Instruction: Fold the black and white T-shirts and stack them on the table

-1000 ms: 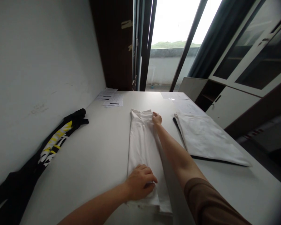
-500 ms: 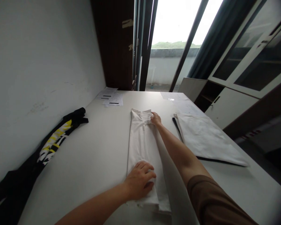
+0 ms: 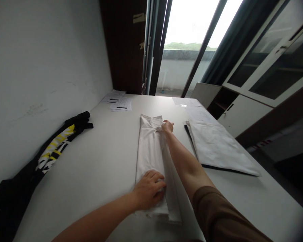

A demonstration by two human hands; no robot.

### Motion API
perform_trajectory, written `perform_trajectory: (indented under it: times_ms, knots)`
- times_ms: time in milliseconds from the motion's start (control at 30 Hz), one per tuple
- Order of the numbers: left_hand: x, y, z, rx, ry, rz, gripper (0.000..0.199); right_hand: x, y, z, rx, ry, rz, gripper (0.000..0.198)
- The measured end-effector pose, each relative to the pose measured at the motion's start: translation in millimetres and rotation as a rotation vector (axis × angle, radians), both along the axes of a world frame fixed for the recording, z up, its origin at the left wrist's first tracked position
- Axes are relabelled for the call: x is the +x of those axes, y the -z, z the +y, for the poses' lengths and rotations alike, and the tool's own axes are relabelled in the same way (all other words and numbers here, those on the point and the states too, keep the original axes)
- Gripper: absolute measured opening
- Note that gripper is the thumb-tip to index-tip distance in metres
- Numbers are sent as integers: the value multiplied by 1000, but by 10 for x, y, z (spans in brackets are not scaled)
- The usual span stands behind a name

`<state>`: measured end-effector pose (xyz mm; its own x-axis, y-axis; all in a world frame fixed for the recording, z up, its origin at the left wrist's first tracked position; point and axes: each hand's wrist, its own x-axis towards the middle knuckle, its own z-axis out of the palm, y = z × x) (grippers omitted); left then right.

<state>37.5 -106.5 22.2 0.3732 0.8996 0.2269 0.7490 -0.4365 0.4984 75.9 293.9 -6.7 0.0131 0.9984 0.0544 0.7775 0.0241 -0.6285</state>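
Observation:
A long white garment point(image 3: 151, 154), folded into a narrow strip, lies lengthwise on the white table point(image 3: 103, 161); its exact kind cannot be told. My left hand point(image 3: 150, 189) rests on its near part, fingers loosely bent and spread over the cloth. At the far right edge of the garment, my right hand point(image 3: 168, 126) is closed in a pinch on the cloth. Creases run across the fabric beside those fingers. Along the right side a loose layer of the cloth shows below my right forearm, which partly hides it.
To the right lies a folded white cloth point(image 3: 217, 146) with a black layer beneath it. A black garment with yellow and white print point(image 3: 58, 148) lies along the left wall. Paper sheets point(image 3: 121, 102) sit at the far left corner, with more sheets point(image 3: 199, 112) at the far right.
The loose right layer of the white garment sits closer in toward the strip. My right hand has shifted slightly at the far edge; my left hand stays on the near part.

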Motion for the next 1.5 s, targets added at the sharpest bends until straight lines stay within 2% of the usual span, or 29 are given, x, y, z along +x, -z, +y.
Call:
perform_trajectory:
  times_ms: [200,400,600,767,900,1000,1167,1367,1500]
  knots:
    - [-17,11,-5,18,10,-4,28,65,-47,133,-62,-116,-37,32]
    - [-6,-5,1,37,9,13,25,-35,-131,48,64,-201,-95,36]
    - [-15,6,-2,28,6,6,26,-360,-167,-81,166,-324,-118,37]
    - [-22,9,3,19,4,6,27,-561,-152,-137,65,-364,42,43]
    - [-25,-6,-1,13,12,12,28,-492,-122,-205,70,-312,82,41]
    - [-29,-7,-12,6,6,11,27,-365,-85,-299,130,-282,5,35]
    - [-27,12,-23,-1,2,16,27,-186,3,-511,186,-411,-201,26]
    - [-18,-11,-24,-12,-13,31,26,-84,15,-611,165,-473,-347,32]
    - [-7,-36,-50,-20,8,89,31,-95,-2,-542,321,-528,-358,38]
